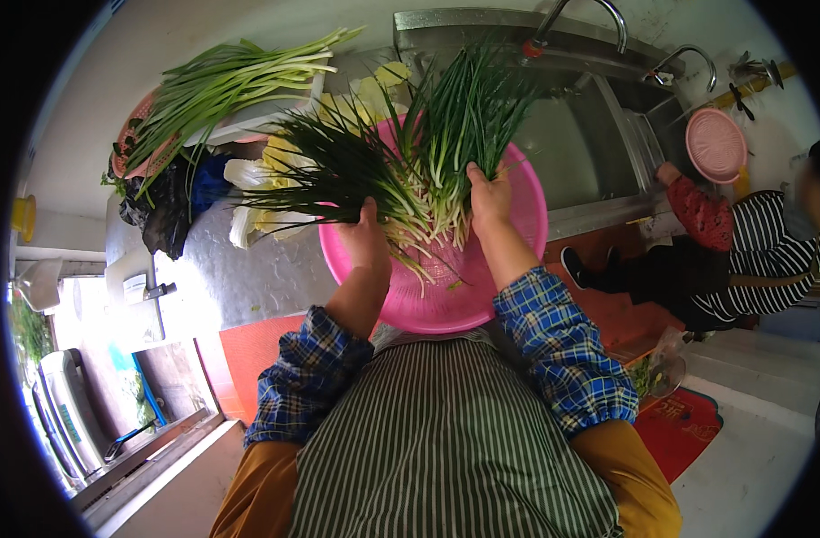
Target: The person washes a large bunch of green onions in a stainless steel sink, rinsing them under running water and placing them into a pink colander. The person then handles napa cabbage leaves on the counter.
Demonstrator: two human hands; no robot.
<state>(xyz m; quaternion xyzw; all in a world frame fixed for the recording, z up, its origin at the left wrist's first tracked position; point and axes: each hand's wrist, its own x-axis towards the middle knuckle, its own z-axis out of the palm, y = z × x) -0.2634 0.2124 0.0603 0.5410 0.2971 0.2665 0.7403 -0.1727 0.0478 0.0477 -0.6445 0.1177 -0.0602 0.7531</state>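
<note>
A pink plastic colander (524,269) sits in front of me at the edge of the sink. My left hand (366,235) grips a bunch of dark green chives (336,171), their leaves fanned out to the left. In my right hand (490,195) is another bunch of thin green stalks (473,107), leaves pointing up and away. The pale root ends of both bunches meet over the colander. Part of each bunch is hidden by my fingers.
Beside the colander lie cabbage leaves (248,175). Long green onions (241,81) rest across a white tray and a pink basket (129,158) at the left. A cleaver (147,289) lies on the counter. The metal sink (558,134) has curved taps. Another person (773,235) stands at the right.
</note>
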